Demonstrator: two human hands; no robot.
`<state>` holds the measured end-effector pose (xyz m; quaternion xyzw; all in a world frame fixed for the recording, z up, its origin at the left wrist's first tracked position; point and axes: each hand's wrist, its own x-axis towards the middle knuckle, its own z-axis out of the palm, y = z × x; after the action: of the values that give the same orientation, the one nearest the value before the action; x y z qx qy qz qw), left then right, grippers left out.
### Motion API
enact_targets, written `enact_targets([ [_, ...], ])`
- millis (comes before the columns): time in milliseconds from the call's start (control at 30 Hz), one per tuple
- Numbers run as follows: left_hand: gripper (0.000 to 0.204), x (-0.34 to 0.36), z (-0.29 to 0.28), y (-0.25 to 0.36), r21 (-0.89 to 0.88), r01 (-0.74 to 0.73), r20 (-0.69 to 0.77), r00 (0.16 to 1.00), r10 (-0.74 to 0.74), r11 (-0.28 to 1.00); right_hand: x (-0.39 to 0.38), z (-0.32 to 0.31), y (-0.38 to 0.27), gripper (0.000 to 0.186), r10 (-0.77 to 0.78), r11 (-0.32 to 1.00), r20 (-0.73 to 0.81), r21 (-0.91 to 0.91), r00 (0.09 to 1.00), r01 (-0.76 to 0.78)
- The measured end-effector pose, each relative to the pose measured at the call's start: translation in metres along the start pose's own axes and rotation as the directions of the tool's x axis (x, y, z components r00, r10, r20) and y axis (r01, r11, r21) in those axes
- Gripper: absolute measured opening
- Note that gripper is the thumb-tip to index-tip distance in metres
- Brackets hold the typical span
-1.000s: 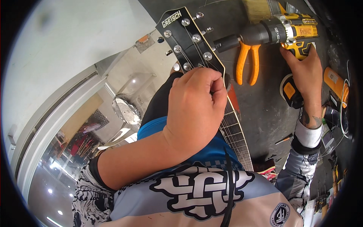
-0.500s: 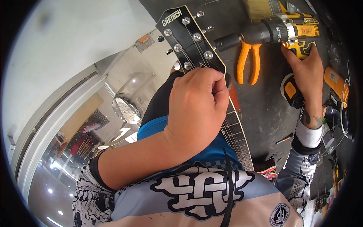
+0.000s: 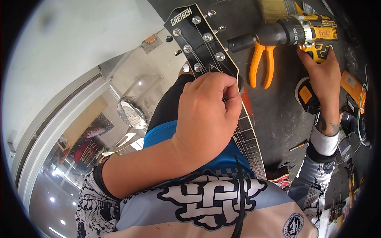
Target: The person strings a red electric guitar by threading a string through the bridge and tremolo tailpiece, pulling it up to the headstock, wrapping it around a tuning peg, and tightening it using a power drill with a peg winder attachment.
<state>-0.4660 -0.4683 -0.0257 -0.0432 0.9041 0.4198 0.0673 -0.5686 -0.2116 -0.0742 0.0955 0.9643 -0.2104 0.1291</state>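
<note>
A black electric guitar headstock (image 3: 202,47) with metal tuning pegs tilts up at the top middle, its fretted neck (image 3: 248,137) running down toward my lap. My left hand (image 3: 208,111) lies over the neck just below the headstock, fingers curled and thumb pressed to the index finger; whatever they pinch is hidden. At the upper right my right hand (image 3: 323,71) grips the handle of a yellow and black cordless drill (image 3: 317,33). A black socket-like attachment (image 3: 242,43) on the drill points left, its tip right by a tuning peg on the headstock's right side.
Orange-handled pliers (image 3: 262,65) lie on the dark bench (image 3: 274,115) beneath the drill's front. A yellow and black battery-like block (image 3: 307,95), an orange device (image 3: 353,85) and a white cable (image 3: 362,115) sit at the right. A clear chair (image 3: 133,113) stands at left.
The headstock and the drill have shifted very slightly in the picture. Both hands keep the same hold.
</note>
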Motion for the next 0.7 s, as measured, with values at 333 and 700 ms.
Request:
enact_targets([
  [333, 0.008, -0.0025, 0.0015, -0.0010, -0.014, 0.006, -0.005, 1.000, -0.006, 1.000, 0.0013, 0.0006, 0.0034, 0.056, 0.002, 1.000, -0.006, 0.006, 1.000, -0.002],
  [700, 0.008, -0.0020, 0.0006, 0.0000, -0.003, 0.008, 0.003, 1.000, -0.008, 1.000, 0.0021, 0.0009, 0.0054, 0.056, -0.020, 1.000, -0.024, -0.004, 1.000, 0.019],
])
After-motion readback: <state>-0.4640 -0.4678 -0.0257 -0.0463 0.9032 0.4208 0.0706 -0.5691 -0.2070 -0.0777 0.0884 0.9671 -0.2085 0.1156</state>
